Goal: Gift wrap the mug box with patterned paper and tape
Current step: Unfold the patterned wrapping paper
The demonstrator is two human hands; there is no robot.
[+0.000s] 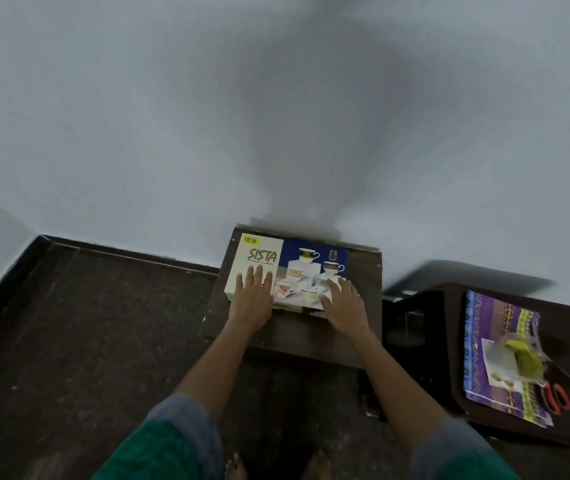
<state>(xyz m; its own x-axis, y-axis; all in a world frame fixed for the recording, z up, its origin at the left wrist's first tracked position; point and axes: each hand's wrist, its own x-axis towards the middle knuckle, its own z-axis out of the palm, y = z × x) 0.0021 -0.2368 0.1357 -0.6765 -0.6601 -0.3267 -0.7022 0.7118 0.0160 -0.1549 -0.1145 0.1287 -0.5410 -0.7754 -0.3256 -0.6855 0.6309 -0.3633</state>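
The mug box (297, 258), white and blue with cup pictures and a yellow price sticker, lies flat on a small dark wooden table (363, 271) against the wall. My left hand (252, 296) rests flat on the box's left half, fingers straight. On the right half, near the front edge, my right hand (342, 303) lies with fingers spread. Folded purple patterned paper (494, 327) lies on a dark chair (449, 341) to the right. I see no tape roll clearly.
On the patterned paper sit a white sheet under a clear bag with something yellow-green (526, 355), and orange-handled scissors (553, 398) at its lower right. A dark floor (86, 323) spreads to the left. The pale wall (207, 116) stands right behind the table.
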